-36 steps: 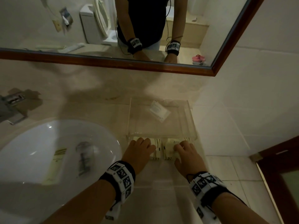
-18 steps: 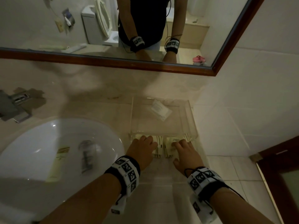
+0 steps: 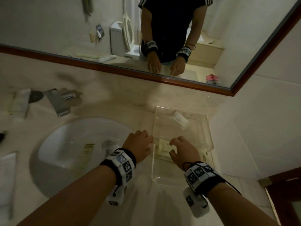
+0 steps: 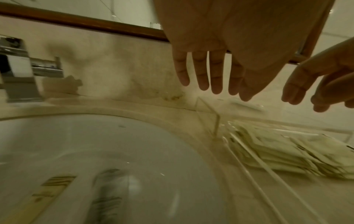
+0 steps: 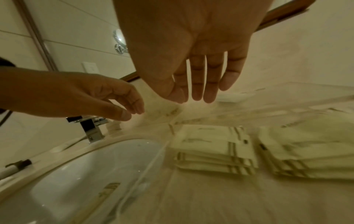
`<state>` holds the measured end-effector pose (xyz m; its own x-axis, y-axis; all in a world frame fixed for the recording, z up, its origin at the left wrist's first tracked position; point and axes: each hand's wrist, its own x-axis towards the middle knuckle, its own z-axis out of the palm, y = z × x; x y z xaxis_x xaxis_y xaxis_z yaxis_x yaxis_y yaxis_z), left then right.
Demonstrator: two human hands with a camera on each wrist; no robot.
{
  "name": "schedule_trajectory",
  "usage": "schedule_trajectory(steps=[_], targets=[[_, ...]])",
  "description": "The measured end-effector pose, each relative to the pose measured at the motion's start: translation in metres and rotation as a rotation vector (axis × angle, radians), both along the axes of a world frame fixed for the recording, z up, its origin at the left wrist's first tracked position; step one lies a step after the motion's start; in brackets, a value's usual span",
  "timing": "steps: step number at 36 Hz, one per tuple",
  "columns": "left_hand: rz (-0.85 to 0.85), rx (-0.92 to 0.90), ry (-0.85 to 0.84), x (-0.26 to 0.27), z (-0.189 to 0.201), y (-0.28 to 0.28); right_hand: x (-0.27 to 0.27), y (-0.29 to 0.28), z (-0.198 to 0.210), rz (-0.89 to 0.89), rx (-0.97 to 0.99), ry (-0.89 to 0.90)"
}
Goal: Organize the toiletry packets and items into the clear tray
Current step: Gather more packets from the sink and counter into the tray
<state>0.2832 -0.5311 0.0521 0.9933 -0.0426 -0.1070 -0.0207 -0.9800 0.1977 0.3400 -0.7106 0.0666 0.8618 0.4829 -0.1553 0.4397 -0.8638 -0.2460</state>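
Observation:
The clear tray (image 3: 209, 134) stands on the counter to the right of the sink. Two low stacks of cream toiletry packets (image 5: 212, 145) (image 5: 306, 151) lie side by side in its middle part, seen from the head at the packets (image 3: 162, 148). One small white packet (image 3: 181, 120) lies alone in the far part. My left hand (image 3: 144, 139) hovers over the tray's left wall, fingers relaxed and holding nothing. My right hand (image 3: 176, 144) hangs just above the packets, fingers straight (image 5: 197, 89) and apart from them.
A sachet (image 3: 88, 150) and a small bottle (image 3: 109, 145) lie in the white basin (image 3: 53, 144). The faucet (image 3: 59, 101) stands behind it, with tubes (image 3: 20, 102) on the counter at far left. A mirror and a tiled wall close off the back and right.
Both hands have lifted off the packets. The left hand has drifted left to the tray's wall. The head view has tipped up and shifted left.

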Motion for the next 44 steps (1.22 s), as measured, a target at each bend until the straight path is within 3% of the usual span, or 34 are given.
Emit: schedule_trajectory(steps=[16,36,44], targets=[[0.114,-0.008,0.015,-0.083,0.018,0.157,-0.064,0.143,0.025,0.044,-0.001,0.071],[0.454,-0.102,0.040,-0.147,0.013,0.238,-0.082,0.267,0.017,0.308,-0.043,0.213],[0.597,-0.135,0.056,-0.178,0.012,0.305,-0.109,0.348,0.015,0.372,-0.041,0.258]])
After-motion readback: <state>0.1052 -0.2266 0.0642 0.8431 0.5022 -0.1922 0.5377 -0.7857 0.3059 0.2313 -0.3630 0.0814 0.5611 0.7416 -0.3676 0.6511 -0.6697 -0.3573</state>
